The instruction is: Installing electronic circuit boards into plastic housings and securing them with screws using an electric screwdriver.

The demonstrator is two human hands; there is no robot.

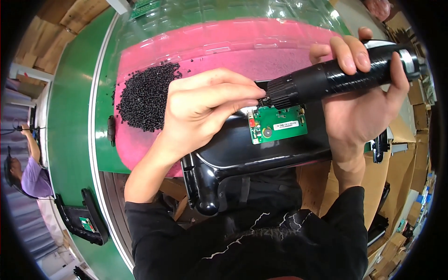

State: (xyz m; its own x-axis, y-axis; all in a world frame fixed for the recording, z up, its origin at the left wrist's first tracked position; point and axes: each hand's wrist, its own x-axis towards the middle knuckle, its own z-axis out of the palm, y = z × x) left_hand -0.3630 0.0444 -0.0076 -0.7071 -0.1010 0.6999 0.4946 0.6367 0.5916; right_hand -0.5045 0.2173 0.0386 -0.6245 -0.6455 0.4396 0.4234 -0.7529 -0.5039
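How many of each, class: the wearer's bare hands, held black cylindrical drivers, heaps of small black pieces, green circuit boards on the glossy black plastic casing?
Left hand and right hand: 2
Black cylindrical driver: 1
Heap of small black pieces: 1
Green circuit board on the glossy black plastic casing: 1
Total: 5

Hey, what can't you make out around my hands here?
In the head view:
Tip of the black tool: obscured by the left hand.
Whether that hand pinches anything: too small and dark.
Upper edge of the green circuit board: partly covered by the tool.
Right part of the black casing: behind the right hand.
Exact shapes of the piled black pieces: too small.
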